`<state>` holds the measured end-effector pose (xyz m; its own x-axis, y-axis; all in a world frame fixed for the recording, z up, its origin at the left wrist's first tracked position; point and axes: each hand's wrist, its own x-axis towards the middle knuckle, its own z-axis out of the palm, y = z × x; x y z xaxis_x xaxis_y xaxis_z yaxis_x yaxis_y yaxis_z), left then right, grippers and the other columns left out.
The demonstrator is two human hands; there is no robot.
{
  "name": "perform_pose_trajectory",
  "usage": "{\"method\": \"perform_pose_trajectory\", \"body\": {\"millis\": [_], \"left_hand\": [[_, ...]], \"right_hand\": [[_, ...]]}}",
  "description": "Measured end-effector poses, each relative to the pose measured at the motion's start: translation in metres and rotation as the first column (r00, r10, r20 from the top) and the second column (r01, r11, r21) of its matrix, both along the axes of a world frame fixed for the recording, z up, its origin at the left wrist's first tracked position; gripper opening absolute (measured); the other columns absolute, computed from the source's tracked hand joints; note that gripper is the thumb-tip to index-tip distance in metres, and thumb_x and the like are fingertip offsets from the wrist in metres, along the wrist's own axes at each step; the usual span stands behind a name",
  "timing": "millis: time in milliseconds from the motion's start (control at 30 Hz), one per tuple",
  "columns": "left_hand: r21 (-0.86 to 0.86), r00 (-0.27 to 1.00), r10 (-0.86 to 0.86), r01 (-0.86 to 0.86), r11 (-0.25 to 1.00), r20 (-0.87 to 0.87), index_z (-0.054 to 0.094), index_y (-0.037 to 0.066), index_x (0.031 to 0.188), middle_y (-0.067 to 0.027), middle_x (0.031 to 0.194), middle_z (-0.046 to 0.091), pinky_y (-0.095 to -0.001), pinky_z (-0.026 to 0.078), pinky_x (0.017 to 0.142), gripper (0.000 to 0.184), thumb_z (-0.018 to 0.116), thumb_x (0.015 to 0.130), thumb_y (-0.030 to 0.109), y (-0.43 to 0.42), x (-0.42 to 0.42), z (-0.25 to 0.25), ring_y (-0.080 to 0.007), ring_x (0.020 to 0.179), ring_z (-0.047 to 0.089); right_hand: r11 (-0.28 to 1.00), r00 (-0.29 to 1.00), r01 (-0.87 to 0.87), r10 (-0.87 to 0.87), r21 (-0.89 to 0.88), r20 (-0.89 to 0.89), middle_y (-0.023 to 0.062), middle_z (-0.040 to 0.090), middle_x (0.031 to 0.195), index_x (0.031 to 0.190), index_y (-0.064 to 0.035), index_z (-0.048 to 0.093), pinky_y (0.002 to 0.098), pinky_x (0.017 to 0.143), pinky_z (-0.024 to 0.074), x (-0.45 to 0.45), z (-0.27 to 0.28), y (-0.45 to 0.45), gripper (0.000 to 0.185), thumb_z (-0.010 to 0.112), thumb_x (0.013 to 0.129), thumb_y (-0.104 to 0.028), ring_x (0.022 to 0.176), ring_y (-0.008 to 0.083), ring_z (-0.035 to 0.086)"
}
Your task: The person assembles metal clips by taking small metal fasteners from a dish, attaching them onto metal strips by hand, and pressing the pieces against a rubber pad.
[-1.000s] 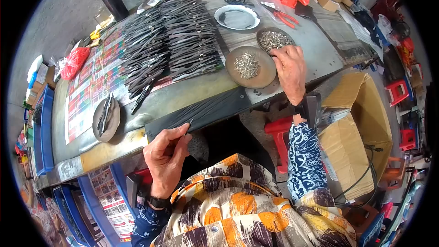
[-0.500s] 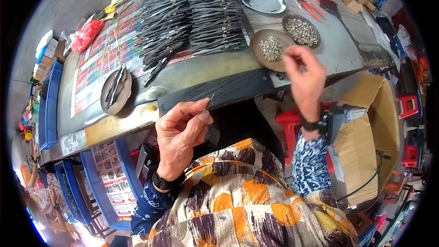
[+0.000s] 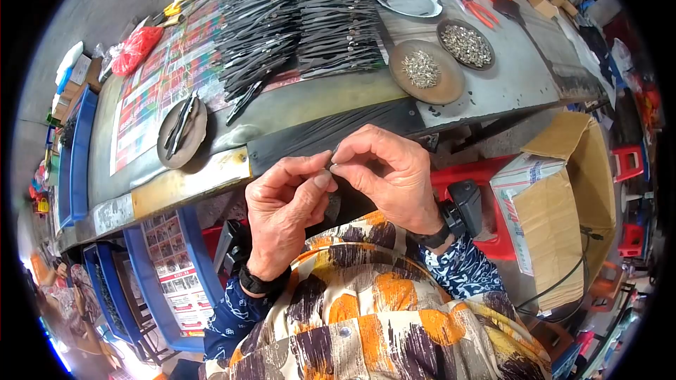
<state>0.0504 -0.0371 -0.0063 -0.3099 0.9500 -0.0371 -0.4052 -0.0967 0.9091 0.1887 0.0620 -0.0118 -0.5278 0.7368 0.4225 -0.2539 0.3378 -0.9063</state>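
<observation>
Far L, blue tray (image 3: 76, 162) by the bench (image 3: 310, 102); red bag (image 3: 137, 51) on the bench's far L side, printed sheet (image 3: 144, 116) nearer. Brown dish (image 3: 196, 135) w/ a few black strips (image 3: 181, 125) in it, then two big rows of dark strips (image 3: 260, 35) side by side toward the back. Ctr: L hand (image 3: 289, 204), thumb + index pinched on a tiny dark piece (image 3: 329, 163), too small to ID, held btwn the hands near the bench's front edge. R hand (image 3: 387, 176) meets it from the other side, thumb + index tips nearly together; can't tell if its grip has anything. R of that: white plate (image 3: 417, 3) at back, tan dish (image 3: 448, 84) w/ silvery bits, dark dish (image 3: 473, 65) of metal bits just beside, red-handled pliers (image 3: 482, 14) behind. Below bench, red stool (image 3: 501, 239), then open cardboard box (image 3: 563, 239) far R.
</observation>
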Motion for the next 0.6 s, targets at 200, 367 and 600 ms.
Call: {"method": "perform_pose_trajectory", "body": {"millis": [200,367,600], "left_hand": [[0.019,1.0,-0.014,0.014,1.0,0.018,0.064,-0.004,0.114,-0.0082,0.085,0.067,-0.018,0.035,0.047,0.023,0.063,0.091,-0.002,-0.004,0.0,-0.002,-0.0044,0.056,0.048],[0.003,0.998,-0.03,0.03,1.0,0.052,0.065,-0.003,0.114,-0.0079,0.085,0.066,-0.0184,0.035,0.047,0.023,0.063,0.092,-0.002,-0.006,0.0,0.0,-0.0045,0.056,0.048],[-0.014,0.99,-0.037,0.036,0.999,-0.136,0.066,-0.004,0.11,-0.0061,0.085,0.066,-0.0189,0.04,0.05,0.02,0.062,0.091,-0.004,-0.01,-0.007,0.004,-0.0048,0.061,0.052]], "right_hand": [[0.995,1.0,-0.015,0.015,-0.099,-0.001,0.0019,0.064,0.085,0.094,-0.0006,0.063,0.0219,0.067,0.0498,-0.002,-0.002,-0.005,0.012,0.068,0.085,0.004,0.075,0.0063,0.059],[0.977,0.998,-0.036,0.024,-0.21,-0.061,0.0005,0.063,0.085,0.096,-0.0009,0.061,0.0207,0.066,0.0489,-0.003,-0.004,-0.008,0.015,0.07,0.084,0.003,0.073,0.0046,0.058],[0.862,0.965,0.117,-0.216,0.492,0.148,0.008,0.06,0.081,0.094,-0.0026,0.059,0.0313,0.065,0.0503,0.007,0.007,0.01,0.031,0.08,0.071,-0.007,0.073,0.0218,0.061]]}}
